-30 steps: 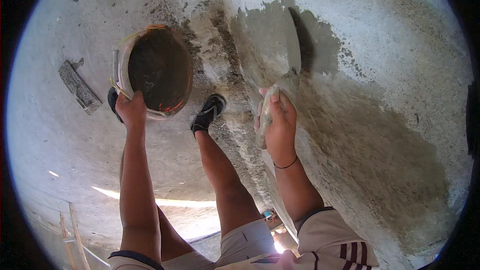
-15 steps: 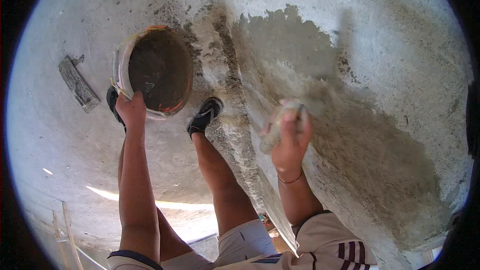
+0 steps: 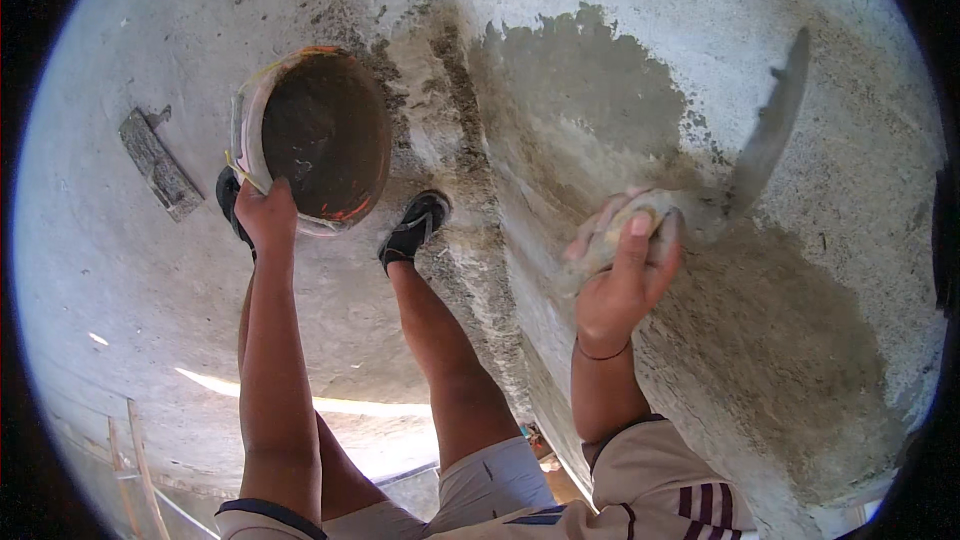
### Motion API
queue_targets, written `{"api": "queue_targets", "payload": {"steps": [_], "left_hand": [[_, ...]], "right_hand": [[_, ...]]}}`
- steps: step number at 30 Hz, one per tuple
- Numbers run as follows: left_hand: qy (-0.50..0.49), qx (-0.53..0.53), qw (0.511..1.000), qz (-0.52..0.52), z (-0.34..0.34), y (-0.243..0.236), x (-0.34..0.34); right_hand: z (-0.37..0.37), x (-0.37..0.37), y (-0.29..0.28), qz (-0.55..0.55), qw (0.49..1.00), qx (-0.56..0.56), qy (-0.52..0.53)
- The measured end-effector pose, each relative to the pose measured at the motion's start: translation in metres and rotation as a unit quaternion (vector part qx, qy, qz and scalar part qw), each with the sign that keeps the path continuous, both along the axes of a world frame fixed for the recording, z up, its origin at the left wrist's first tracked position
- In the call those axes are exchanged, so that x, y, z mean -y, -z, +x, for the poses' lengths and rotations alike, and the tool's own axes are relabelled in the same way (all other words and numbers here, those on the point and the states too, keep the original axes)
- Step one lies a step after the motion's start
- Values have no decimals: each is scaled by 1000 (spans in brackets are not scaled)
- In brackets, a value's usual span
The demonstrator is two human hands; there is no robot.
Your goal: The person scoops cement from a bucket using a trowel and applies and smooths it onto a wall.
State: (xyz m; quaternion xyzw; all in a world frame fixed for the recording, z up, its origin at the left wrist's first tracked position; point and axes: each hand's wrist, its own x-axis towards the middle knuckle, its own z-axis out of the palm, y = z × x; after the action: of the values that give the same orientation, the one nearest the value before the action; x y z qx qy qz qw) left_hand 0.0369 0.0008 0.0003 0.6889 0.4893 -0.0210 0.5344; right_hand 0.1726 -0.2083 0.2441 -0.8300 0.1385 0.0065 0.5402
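Observation:
My left hand [image 3: 268, 214] is closed on the near rim of a round bucket [image 3: 258, 120], its thumb over the edge. Dark grey material shows inside the bucket, and orange marks its rim. Whether the bucket rests on the floor is hidden. At the wall [image 3: 860, 130] on the right, my right hand [image 3: 628, 270] grips a pale, rumpled sponge [image 3: 628, 225], its thumb on top. Darker patches spread over the wall above and below this hand. Past the sponge runs a long, dark, blade-like shape [image 3: 772, 120]; I cannot tell whether it is a shadow or a tool.
A short, cement-stained board [image 3: 160, 165] lies on the floor left of the bucket. My sandalled feet [image 3: 415, 225] stand near the bucket. Dark crumbs [image 3: 452, 90] line the corner where floor meets wall. Wooden poles [image 3: 145, 465] stand at lower left.
My right hand has moved rightward along the wall with the sponge. The dark blade-like shape has shifted right and looks longer. My left hand keeps hold of the bucket, which has barely moved.

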Motion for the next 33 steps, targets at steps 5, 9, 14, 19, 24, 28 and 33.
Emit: {"api": "queue_targets", "payload": {"steps": [5, 9, 14, 19, 24, 28, 33], "left_hand": [[13, -43, 999, 14, 4, -2, 1], [16, -18, 999, 21, 8, -7, 6], [-21, 12, 1000, 5, 3, 1, 5], [-11, -27, 1000, 2, 2, -2, 2], [-2, -28, 999, 38, 6, -1, 7], [4, -22, 1000, 21, 2, -2, -2], [-17, 12, 1000, 0, -5, 7, -3]], "right_hand": [[-15, 8, 20, 8, 971, -233, -44], [-6, 16, 24, 60, 965, -254, -19], [-12, -5, -2, -28, 998, 36, 39], [-19, 1, 22, 1, 986, -136, -95], [0, 19, 77, -13, 971, -238, -19], [5, 2, 45, 49, 980, -193, -13], [8, -18, 19, 56, 994, -87, -25]]}}
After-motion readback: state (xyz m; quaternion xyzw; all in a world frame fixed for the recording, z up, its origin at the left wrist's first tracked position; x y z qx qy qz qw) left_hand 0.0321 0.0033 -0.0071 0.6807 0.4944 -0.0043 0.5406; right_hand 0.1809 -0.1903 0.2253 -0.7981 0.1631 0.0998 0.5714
